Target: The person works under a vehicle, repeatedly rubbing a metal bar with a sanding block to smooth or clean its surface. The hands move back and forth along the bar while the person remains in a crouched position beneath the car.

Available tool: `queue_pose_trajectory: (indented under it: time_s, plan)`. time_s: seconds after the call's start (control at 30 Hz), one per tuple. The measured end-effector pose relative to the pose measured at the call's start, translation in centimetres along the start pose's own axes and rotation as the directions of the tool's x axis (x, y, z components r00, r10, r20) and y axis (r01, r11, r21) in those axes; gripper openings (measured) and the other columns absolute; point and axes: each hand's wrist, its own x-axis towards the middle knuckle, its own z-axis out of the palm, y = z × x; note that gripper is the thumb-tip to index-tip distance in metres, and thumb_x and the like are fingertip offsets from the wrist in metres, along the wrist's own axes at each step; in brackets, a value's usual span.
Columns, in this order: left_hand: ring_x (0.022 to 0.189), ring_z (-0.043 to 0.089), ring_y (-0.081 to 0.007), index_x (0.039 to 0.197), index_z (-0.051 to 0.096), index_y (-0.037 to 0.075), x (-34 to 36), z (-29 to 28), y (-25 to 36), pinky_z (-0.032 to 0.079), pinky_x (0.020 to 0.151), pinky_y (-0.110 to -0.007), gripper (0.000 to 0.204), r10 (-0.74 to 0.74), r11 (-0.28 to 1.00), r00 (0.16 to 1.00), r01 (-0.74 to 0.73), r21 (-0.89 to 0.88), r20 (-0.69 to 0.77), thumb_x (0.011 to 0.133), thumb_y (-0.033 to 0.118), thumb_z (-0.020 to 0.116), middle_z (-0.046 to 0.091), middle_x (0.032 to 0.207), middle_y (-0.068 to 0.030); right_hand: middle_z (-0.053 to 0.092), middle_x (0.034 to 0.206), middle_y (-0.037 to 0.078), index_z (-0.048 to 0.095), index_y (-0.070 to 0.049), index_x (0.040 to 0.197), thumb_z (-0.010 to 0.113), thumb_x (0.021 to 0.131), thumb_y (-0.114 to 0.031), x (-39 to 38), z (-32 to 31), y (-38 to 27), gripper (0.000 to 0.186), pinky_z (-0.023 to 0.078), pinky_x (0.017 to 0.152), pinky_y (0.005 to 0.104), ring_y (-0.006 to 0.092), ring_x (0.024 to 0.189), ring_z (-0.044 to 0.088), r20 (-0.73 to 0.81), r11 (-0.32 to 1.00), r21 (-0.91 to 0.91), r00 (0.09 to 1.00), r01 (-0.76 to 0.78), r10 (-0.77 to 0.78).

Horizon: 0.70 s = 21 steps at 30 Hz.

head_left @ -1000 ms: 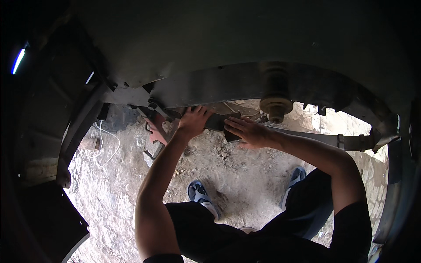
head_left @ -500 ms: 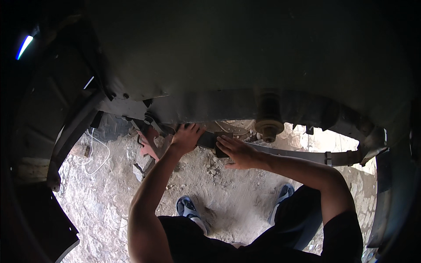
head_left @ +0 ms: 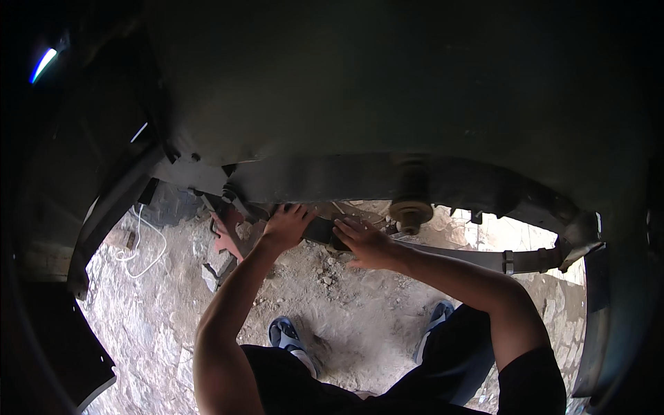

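Under a dark vehicle body, both my hands rest on the thick dark middle (head_left: 319, 230) of a leaf spring. My left hand (head_left: 285, 227) lies over its left part, palm down, the fingers slightly spread and reaching toward the far edge. At the right end of that block, my right hand (head_left: 368, 243) is laid with its fingers stretched across the top and the thumb apart on the near side. Both hands look open. The undersides of the fingers are hidden. To the right, the long curved leaf (head_left: 463, 259) runs past a clamp (head_left: 508, 262) to its end mount.
A round rubber-like stop (head_left: 411, 212) hangs from the frame rail (head_left: 325, 178) just beyond my right hand. A red stand (head_left: 227, 235) is left of my left hand. A white cord (head_left: 163, 252) lies on the dirt ground. My sandalled feet (head_left: 285, 333) stand below.
The whole view has shifted slightly, so the hands and the spring appear a little further left. Both hands keep their places on the dark block, with little visible change in the fingers.
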Motion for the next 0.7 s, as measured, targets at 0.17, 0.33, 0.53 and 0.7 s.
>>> queue_pose_trajectory:
  time_s: [0.17,0.33,0.53,0.7]
  plan:
    - [0.125,0.042,-0.0243,0.139,0.043,0.016,0.1,-0.3,0.1,0.037,0.101,-0.049,0.080,-0.001,1.000,0.998,0.000,0.023,0.063,0.069,0.033,0.077,0.048,0.126,-0.0073,0.032,0.149,0.023,0.028,0.006,0.144,0.078,0.074,-0.046,0.6,0.4,-1.8,0.100,0.036,0.108,0.0519,0.0355,0.138,0.035,0.095,0.996,-0.022,0.992,-0.087,0.089]
    - [0.124,0.042,-0.0242,0.139,0.043,0.016,0.1,0.2,0.2,0.037,0.100,-0.050,0.080,-0.006,0.996,0.997,0.000,0.088,0.074,0.069,0.035,0.077,0.048,0.126,-0.0072,0.031,0.148,0.028,0.020,0.007,0.146,0.077,0.076,-0.044,1.4,-0.4,0.6,0.104,0.036,0.108,0.0503,0.0393,0.139,0.032,0.279,0.938,0.200,0.934,-0.284,0.223]
    - [0.124,0.042,-0.0240,0.139,0.043,0.016,0.1,0.7,0.4,0.036,0.101,-0.050,0.076,-0.010,0.996,0.998,0.005,0.095,0.055,0.072,0.032,0.074,0.049,0.125,-0.0073,0.032,0.147,0.027,0.028,0.009,0.143,0.075,0.077,-0.044,-0.5,-0.7,-2.0,0.097,0.037,0.107,0.0481,0.0366,0.137,0.036,0.139,0.986,-0.022,0.977,-0.163,0.164]
    - [0.124,0.042,-0.0241,0.137,0.044,0.015,0.3,0.1,0.5,0.036,0.101,-0.051,0.068,-0.027,1.000,0.998,0.026,0.017,0.055,0.075,0.026,0.070,0.050,0.124,-0.0072,0.036,0.143,0.025,0.030,0.011,0.142,0.070,0.080,-0.048,-1.2,0.1,-1.3,0.095,0.037,0.103,0.0523,0.0342,0.133,0.038,0.053,0.991,-0.110,0.995,-0.078,0.084]
